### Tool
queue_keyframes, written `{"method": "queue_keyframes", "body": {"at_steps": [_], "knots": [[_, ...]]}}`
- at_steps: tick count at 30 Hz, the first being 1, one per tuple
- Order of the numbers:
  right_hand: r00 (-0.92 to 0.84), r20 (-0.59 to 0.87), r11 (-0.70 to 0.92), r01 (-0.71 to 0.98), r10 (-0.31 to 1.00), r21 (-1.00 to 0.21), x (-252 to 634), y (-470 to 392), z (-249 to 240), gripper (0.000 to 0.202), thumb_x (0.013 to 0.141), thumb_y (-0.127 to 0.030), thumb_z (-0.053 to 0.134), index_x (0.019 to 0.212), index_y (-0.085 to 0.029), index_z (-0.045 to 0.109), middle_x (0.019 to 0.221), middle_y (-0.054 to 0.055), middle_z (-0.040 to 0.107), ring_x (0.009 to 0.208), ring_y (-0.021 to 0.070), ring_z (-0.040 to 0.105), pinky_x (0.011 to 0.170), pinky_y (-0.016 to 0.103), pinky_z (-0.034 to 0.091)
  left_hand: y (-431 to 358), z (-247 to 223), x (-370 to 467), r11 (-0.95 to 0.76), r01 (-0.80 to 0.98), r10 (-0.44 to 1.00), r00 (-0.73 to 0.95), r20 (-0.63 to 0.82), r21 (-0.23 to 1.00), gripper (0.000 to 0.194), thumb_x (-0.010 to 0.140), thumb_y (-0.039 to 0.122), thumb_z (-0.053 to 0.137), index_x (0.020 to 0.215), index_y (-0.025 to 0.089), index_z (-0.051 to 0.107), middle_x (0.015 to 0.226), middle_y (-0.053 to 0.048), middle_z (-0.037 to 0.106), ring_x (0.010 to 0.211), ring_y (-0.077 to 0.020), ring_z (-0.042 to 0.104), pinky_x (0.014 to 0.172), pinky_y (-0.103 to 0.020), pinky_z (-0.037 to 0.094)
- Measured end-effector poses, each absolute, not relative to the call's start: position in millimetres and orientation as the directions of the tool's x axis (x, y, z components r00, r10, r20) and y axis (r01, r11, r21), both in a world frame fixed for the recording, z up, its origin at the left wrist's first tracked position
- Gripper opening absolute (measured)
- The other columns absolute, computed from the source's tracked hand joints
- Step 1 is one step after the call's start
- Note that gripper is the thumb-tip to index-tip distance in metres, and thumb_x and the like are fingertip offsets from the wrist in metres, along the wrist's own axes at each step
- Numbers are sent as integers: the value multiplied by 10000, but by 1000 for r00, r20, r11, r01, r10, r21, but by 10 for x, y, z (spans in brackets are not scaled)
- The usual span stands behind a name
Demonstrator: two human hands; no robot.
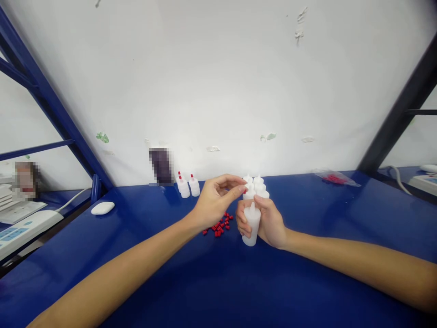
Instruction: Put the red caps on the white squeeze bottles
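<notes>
My right hand [269, 223] is wrapped round a white squeeze bottle [251, 224], tilted slightly, its bare nozzle pointing up. Just above and left of that nozzle, my left hand [218, 198] pinches a small red cap [245, 189] between thumb and fingertips; cap and nozzle are apart. Loose red caps [218, 228] lie in a pile on the table below my left hand. Behind my hands stand several white bottles [260, 186] with uncapped nozzles, partly hidden. Farther left, a few white bottles [194, 187] wear red caps on their tips.
The blue table [164, 282] meets a white wall at the back. A clear bag of red caps [336, 178] lies at the back right. A white rounded object [103, 208] sits at the left, near a power strip [30, 230]. Blue metal posts [51, 95] frame the left side.
</notes>
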State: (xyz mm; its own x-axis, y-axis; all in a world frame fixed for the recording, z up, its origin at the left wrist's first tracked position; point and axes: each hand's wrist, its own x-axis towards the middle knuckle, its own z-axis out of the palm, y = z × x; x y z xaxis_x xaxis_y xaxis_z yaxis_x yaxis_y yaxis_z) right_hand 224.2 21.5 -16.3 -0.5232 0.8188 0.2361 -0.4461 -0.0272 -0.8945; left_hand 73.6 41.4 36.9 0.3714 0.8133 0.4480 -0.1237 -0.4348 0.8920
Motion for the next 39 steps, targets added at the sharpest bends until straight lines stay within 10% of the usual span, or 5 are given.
{"method": "queue_keyframes", "body": {"at_steps": [11,21,39], "knots": [[-519,242,-1,-424,820,-905,2237,231,-189,602,838,-722,427,615,-174,541,446,-7,466,402,132,448,449,258,401,285,258,817,-283,-213,815,460,351,935,245,836,345,756,936,136,674,856,-37,685,558,-90,630,512,-197,509],[-503,292,46,-445,813,-894,2236,243,-187,504,854,-606,478,599,-176,542,447,-13,488,386,114,454,443,244,422,267,262,742,-505,-80,721,509,471,859,291,880,236,698,1160,184,633,951,-48,715,748,-118,651,732,-244,517],[-474,369,195,-376,800,-906,2253,192,-226,505,887,-565,495,601,-158,580,442,-2,496,373,112,428,419,249,368,227,368,698,-631,10,712,403,575,775,131,843,241,707,954,171,708,888,-58,688,803,-152,606,735,-271,492]]}}
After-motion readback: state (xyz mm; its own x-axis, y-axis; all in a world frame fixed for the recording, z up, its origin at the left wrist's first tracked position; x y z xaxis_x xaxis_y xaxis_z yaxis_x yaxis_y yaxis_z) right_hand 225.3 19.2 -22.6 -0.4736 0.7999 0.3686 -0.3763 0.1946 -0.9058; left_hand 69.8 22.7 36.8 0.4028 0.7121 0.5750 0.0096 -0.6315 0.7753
